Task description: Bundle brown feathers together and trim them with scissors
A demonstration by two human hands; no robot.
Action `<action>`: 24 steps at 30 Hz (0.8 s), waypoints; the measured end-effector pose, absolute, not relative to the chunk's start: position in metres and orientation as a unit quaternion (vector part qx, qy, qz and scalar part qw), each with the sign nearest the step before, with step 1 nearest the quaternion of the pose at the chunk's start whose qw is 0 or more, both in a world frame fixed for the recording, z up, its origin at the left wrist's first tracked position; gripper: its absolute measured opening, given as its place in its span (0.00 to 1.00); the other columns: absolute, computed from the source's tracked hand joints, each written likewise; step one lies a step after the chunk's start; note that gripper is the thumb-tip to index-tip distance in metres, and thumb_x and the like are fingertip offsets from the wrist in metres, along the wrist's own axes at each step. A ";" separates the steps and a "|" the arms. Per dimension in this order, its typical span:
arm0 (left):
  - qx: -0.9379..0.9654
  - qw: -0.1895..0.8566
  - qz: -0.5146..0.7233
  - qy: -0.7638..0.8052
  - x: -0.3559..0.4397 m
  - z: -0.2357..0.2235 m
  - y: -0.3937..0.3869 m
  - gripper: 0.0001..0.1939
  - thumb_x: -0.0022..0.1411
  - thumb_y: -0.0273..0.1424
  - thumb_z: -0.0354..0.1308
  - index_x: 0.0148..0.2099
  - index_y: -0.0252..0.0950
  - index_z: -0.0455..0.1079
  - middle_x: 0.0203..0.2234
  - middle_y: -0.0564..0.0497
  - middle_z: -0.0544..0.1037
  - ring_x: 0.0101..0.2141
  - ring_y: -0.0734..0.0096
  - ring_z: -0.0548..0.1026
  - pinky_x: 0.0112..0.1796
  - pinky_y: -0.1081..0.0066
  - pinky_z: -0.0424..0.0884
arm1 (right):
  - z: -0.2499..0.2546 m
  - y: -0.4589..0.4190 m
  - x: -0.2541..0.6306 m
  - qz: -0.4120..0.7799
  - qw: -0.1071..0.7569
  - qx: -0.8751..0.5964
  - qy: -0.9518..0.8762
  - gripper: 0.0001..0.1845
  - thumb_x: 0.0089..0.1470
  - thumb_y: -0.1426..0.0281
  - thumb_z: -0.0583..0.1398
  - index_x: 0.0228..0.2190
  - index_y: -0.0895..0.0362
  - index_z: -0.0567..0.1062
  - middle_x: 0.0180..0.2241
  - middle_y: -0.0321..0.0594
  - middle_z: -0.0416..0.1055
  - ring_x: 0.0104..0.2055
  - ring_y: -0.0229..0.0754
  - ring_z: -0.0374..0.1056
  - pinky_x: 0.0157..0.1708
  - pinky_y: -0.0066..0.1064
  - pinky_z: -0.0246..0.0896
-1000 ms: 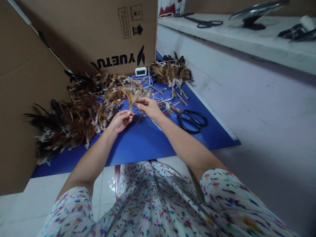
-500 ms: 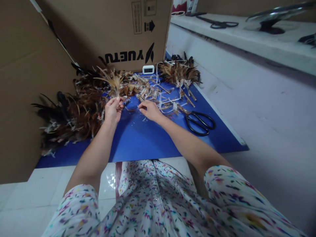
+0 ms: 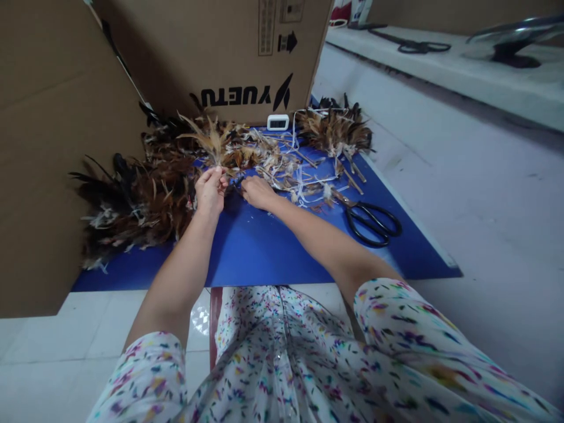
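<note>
My left hand [image 3: 210, 189] is closed in a pinch around the lower ends of a small bunch of tan feathers [image 3: 212, 144], whose tips fan out upward and away from me. Just to its right, my right hand [image 3: 258, 191] has its fingers closed at a small dark feather [image 3: 238, 182] above the blue table [image 3: 273, 252]. Its fingertips are partly hidden. Left of my hands lies a large heap of brown and black feathers [image 3: 150, 200]. Loose pale feathers and quills [image 3: 282, 164] are scattered beyond my right hand.
Black-handled scissors [image 3: 374, 223] lie on the right of the table. Behind them is another feather pile [image 3: 335, 132] with white string and thin sticks. A small white digital timer [image 3: 278, 122] stands before a cardboard box [image 3: 211, 53]. A wall ledge [image 3: 462, 70] holds more scissors [image 3: 423, 47].
My right hand has moved left, nearer my left hand, and its fingers have closed at the dark feather. My left hand still holds the tan bunch. The view has shifted slightly.
</note>
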State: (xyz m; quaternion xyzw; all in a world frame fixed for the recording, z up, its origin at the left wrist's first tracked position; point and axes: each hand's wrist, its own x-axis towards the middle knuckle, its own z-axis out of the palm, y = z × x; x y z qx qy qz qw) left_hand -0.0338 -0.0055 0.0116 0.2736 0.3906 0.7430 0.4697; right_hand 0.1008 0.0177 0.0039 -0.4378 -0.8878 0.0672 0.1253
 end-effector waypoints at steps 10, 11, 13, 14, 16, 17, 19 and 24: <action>0.321 0.521 0.697 0.373 -0.025 0.000 -0.010 0.07 0.49 0.27 0.68 0.27 0.31 0.72 0.23 0.52 0.76 0.18 0.86 0.66 0.20 0.83 0.62 | 0.008 -0.008 0.155 0.496 0.385 -0.405 -0.665 0.08 0.49 0.81 0.58 0.25 0.57 0.66 0.21 0.33 0.72 0.23 0.33 0.69 0.22 0.23 0.61; 0.324 0.524 0.692 0.376 -0.023 0.000 -0.011 0.07 0.48 0.27 0.68 0.27 0.31 0.72 0.23 0.52 0.77 0.18 0.86 0.66 0.20 0.83 0.62 | 0.009 -0.012 0.161 0.517 0.395 -0.393 -0.649 0.08 0.48 0.82 0.58 0.27 0.57 0.67 0.21 0.32 0.72 0.23 0.33 0.70 0.21 0.22 0.60; 0.333 0.531 0.679 0.382 -0.020 -0.001 -0.013 0.08 0.47 0.27 0.69 0.27 0.31 0.72 0.24 0.52 0.77 0.18 0.86 0.66 0.19 0.83 0.62 | 0.012 -0.018 0.171 0.547 0.404 -0.375 -0.630 0.09 0.47 0.82 0.58 0.31 0.58 0.71 0.21 0.32 0.72 0.22 0.33 0.69 0.20 0.22 0.60; 0.338 0.535 0.672 0.384 -0.018 -0.002 -0.014 0.08 0.47 0.27 0.69 0.26 0.31 0.72 0.24 0.52 0.76 0.18 0.86 0.66 0.19 0.83 0.62 | 0.013 -0.021 0.176 0.557 0.405 -0.371 -0.623 0.10 0.47 0.82 0.58 0.33 0.59 0.73 0.21 0.32 0.73 0.22 0.32 0.69 0.20 0.21 0.60; 0.346 0.543 0.659 0.387 -0.015 -0.002 -0.016 0.07 0.47 0.27 0.69 0.26 0.31 0.73 0.24 0.51 0.76 0.18 0.86 0.66 0.19 0.83 0.62 | 0.014 -0.023 0.183 0.575 0.410 -0.371 -0.603 0.10 0.47 0.81 0.59 0.32 0.59 0.76 0.22 0.33 0.73 0.22 0.31 0.69 0.21 0.21 0.61; 0.350 0.548 0.653 0.389 -0.013 -0.002 -0.017 0.07 0.47 0.27 0.69 0.27 0.31 0.73 0.25 0.51 0.76 0.18 0.86 0.65 0.19 0.83 0.62 | 0.014 -0.024 0.185 0.583 0.414 -0.374 -0.591 0.09 0.46 0.81 0.59 0.31 0.60 0.77 0.22 0.34 0.74 0.23 0.31 0.69 0.21 0.20 0.61; 0.355 0.557 0.640 0.393 -0.010 -0.002 -0.019 0.08 0.47 0.27 0.69 0.27 0.31 0.73 0.26 0.51 0.77 0.18 0.86 0.65 0.19 0.83 0.62 | 0.014 -0.023 0.188 0.600 0.423 -0.378 -0.564 0.09 0.45 0.81 0.60 0.28 0.60 0.78 0.23 0.35 0.74 0.23 0.30 0.69 0.22 0.20 0.62; 0.359 0.586 0.606 0.401 -0.004 -0.002 -0.023 0.08 0.47 0.27 0.70 0.27 0.32 0.72 0.26 0.51 0.77 0.18 0.87 0.65 0.19 0.83 0.62 | 0.012 -0.020 0.186 0.630 0.458 -0.342 -0.526 0.04 0.44 0.77 0.64 0.28 0.61 0.78 0.22 0.37 0.75 0.24 0.32 0.70 0.24 0.22 0.64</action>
